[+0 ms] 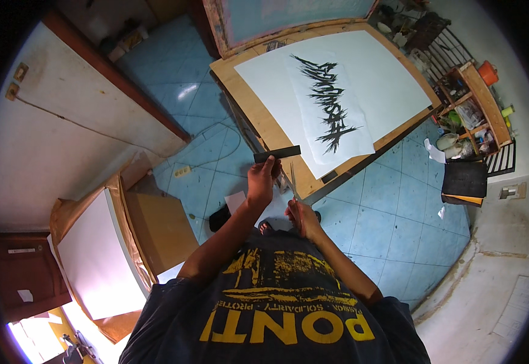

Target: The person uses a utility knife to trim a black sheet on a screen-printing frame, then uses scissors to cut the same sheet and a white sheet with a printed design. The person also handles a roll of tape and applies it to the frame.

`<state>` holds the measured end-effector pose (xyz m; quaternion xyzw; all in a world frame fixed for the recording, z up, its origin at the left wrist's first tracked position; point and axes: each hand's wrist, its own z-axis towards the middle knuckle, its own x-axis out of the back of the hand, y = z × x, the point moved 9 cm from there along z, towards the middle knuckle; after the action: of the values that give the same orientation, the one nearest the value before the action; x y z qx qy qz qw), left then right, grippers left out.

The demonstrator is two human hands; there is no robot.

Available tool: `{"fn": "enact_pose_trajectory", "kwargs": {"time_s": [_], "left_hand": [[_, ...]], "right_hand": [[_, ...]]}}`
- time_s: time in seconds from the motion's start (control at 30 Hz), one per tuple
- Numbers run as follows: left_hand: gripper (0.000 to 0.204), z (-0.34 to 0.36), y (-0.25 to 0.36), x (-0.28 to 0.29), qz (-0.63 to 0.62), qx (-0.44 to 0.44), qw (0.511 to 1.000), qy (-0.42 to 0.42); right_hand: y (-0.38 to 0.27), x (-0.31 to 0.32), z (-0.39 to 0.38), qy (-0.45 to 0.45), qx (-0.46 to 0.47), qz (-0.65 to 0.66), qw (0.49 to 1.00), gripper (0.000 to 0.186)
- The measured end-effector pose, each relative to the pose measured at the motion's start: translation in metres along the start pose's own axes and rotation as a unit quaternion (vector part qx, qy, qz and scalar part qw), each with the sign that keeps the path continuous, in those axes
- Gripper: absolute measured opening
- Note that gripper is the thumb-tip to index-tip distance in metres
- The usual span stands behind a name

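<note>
My left hand [261,181] pinches a short black strip [282,153] between thumb and fingers, holding it out level near the corner of the wooden board. Closed around the handles of a pair of scissors [294,181], my right hand [304,219] is lower and to the right. The narrow metal blades point up toward the strip and look apart from it. Beyond both hands, a large white sheet [391,79] covers most of the wooden board [249,82]. On it lies a smaller translucent sheet [313,130] with jagged black lettering [325,97].
A raised framed screen [294,21] stands at the board's far edge. At the left, a stack of white sheets [103,261] rests on brown wrapping paper beside a cardboard box [158,224]. A cluttered wooden shelf [485,100] stands right. A socket strip [182,171] lies on blue floor tiles [373,224].
</note>
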<state>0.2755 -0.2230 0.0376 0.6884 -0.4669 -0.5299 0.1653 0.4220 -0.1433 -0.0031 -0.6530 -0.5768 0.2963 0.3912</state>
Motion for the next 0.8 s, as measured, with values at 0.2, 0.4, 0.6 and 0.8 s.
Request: {"fn": "enact_pose_trajectory", "kwargs": {"time_s": [0.2,0.4,0.6,0.8], "left_hand": [[0.022,-0.016,-0.004,-0.021,0.082,0.027,0.988,-0.128],[0.026,-0.036,0.001,-0.038,0.246,-0.029,0.958,-0.143],[0.024,-0.032,-0.017,-0.028,0.141,0.014,0.982,-0.122],[0.024,-0.034,-0.019,-0.023,0.095,0.016,0.994,-0.057]], "right_hand": [[-0.016,0.0,0.003,0.012,0.022,0.01,1.0,0.057],[-0.034,0.011,-0.003,0.025,0.037,0.002,0.999,0.059],[-0.03,0.007,-0.004,0.021,0.021,0.013,0.999,0.065],[-0.032,0.002,-0.004,0.009,0.012,0.015,1.0,0.063]]}}
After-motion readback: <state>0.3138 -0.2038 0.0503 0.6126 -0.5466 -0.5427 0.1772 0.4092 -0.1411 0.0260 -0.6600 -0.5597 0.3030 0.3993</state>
